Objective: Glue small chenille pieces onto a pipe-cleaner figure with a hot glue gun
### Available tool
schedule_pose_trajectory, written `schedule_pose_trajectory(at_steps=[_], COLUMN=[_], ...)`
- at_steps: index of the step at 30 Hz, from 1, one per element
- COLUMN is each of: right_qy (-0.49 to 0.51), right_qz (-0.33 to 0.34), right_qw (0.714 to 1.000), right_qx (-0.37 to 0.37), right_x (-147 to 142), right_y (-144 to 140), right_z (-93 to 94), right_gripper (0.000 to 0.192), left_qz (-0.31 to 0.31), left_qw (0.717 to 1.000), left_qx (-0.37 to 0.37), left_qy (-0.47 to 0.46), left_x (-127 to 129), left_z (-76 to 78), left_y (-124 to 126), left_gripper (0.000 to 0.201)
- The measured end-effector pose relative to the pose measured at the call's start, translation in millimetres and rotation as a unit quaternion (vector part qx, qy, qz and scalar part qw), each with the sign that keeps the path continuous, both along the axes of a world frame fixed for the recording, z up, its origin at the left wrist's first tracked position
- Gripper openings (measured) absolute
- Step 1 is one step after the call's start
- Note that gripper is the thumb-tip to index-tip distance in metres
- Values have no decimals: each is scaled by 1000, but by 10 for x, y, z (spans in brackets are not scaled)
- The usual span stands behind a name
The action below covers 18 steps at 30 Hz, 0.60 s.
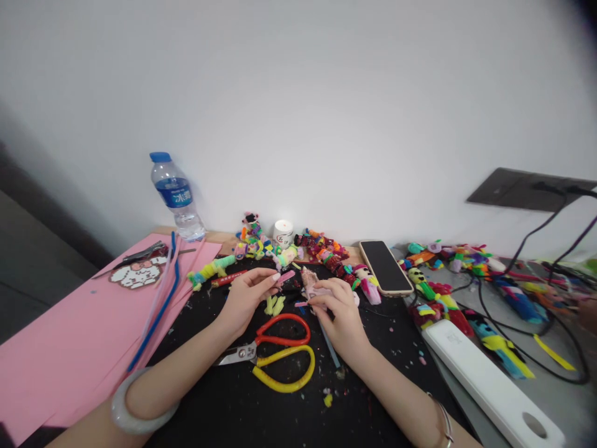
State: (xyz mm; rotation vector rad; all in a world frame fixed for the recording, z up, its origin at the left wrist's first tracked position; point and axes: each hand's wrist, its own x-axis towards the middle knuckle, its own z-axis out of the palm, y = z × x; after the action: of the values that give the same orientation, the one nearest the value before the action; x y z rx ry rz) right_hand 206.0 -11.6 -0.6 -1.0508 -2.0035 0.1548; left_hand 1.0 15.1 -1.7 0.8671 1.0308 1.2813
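At a cluttered black mat (261,410), the left hand (247,295) pinches a short pink pipe-cleaner piece (285,277) while the right hand (338,311) grips a small pink figure (311,281) just beside it; joining them neatly likely calls for steady fingertips and tight wraps

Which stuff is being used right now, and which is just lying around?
In use: left hand pinching a short pink piece; right hand holding a small pink figure.

Lying about: scissors, water bottle, phone, white jar, pink paper, finished figures.
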Motion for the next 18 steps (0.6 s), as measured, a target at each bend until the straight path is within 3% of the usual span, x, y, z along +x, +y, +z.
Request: schedule_pose_trajectory(at_steps=[6, 18], right_qy=[27, -144], right_qz=[10, 27], right_qw=[1000, 988], right_qx=[13, 50], right_x=[15, -78], right_y=[2, -41], right_z=[30, 58], right_gripper=[16, 18], left_qz=[-17, -13], left_qw=[1000, 1000], left_qx=[8, 8], left_qy=[16, 14], left_x=[13, 4], left_z=[6, 5], left_y=[-12, -11], left_gripper=[26, 28])
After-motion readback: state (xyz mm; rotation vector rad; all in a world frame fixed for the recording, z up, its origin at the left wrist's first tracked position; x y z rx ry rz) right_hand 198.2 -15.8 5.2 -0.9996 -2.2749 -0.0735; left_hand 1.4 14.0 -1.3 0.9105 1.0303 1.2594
